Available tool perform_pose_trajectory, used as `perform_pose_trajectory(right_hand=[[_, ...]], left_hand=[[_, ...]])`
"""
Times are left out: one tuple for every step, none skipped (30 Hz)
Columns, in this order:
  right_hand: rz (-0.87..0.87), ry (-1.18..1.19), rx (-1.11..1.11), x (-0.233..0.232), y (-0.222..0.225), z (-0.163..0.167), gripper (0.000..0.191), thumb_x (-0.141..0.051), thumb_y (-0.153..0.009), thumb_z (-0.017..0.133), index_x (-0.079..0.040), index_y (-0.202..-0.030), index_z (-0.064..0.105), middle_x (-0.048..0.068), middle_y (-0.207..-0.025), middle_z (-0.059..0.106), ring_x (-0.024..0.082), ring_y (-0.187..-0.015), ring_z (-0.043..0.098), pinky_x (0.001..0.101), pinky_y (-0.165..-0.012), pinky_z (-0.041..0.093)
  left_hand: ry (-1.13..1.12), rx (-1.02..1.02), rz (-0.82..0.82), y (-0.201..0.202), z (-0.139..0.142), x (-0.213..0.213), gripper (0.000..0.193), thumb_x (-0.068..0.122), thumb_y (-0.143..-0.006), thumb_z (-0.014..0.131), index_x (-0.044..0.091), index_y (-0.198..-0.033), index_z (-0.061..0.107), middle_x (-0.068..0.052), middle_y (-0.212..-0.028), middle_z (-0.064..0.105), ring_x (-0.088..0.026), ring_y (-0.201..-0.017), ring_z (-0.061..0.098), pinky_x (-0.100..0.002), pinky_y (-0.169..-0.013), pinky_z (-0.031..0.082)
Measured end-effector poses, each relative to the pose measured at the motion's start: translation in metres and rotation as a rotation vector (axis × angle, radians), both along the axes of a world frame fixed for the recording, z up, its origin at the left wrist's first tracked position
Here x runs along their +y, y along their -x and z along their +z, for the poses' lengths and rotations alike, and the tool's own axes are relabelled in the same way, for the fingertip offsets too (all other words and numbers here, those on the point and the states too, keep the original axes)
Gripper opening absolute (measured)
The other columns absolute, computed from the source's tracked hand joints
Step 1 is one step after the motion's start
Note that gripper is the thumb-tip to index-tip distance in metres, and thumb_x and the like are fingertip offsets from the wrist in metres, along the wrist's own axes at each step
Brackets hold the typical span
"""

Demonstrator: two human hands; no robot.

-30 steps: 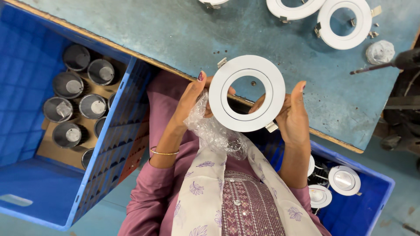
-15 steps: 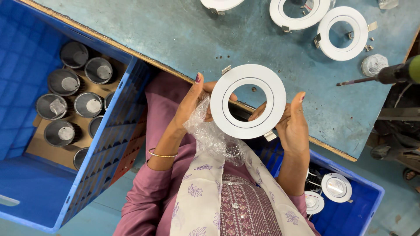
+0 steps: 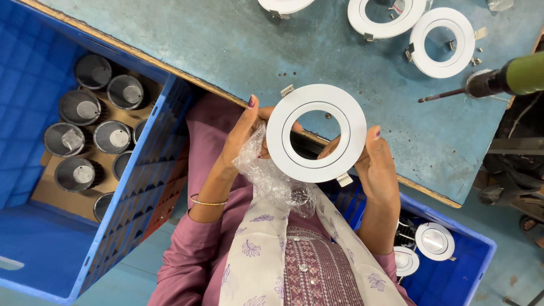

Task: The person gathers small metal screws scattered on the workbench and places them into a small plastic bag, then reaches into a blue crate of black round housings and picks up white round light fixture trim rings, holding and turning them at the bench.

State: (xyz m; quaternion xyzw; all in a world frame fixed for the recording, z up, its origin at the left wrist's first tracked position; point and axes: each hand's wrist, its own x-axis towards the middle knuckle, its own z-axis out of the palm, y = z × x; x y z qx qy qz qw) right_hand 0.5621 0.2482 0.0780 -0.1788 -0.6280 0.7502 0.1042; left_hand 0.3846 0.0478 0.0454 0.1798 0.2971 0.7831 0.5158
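Left hand (image 3: 241,133) grips white ring fitting (image 3: 316,133) at its 9 o'clock rim, fingers pinching it with crinkled plastic wrap (image 3: 266,173). Ring held face-up above counter (image 3: 226,51) edge. Right hand (image 3: 377,164) clamps its 4 o'clock rim; both equally near.

Off to my left there's a blue crate (image 3: 141,187) full of dark metal cups (image 3: 93,130). On the teal table (image 3: 215,51) sit 3 other white rings (image 3: 442,42), with a green power screwdriver (image 3: 498,79) beside them. Another blue bin (image 3: 453,272) holds finished lamps (image 3: 434,241).
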Motion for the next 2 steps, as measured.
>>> perform_pose_trajectory(right_hand=[[0.016,-0.013,0.012,0.0004,-0.0006,0.0008,0.076,-0.059,-0.111,0.035,0.009,-0.103,0.069,0.022,-0.094,0.074,0.028,-0.084,0.071,0.0387,-0.082,0.057],[0.032,-0.025,0.025,0.0008,-0.0012,0.0017,0.074,-0.058,-0.111,0.038,0.008,-0.103,0.07,0.022,-0.094,0.074,0.028,-0.085,0.071,0.0383,-0.081,0.057]], left_hand=[[0.01,0.016,0.007,0.0003,-0.0008,0.0003,0.082,0.06,-0.112,0.03,-0.012,-0.122,0.067,0.002,-0.062,0.05,-0.005,-0.05,0.035,-0.024,-0.048,0.028],[0.019,0.032,0.014,0.0007,-0.0016,0.0003,0.082,0.06,-0.112,0.03,-0.013,-0.122,0.067,0.001,-0.063,0.051,-0.006,-0.05,0.036,-0.024,-0.047,0.028]])
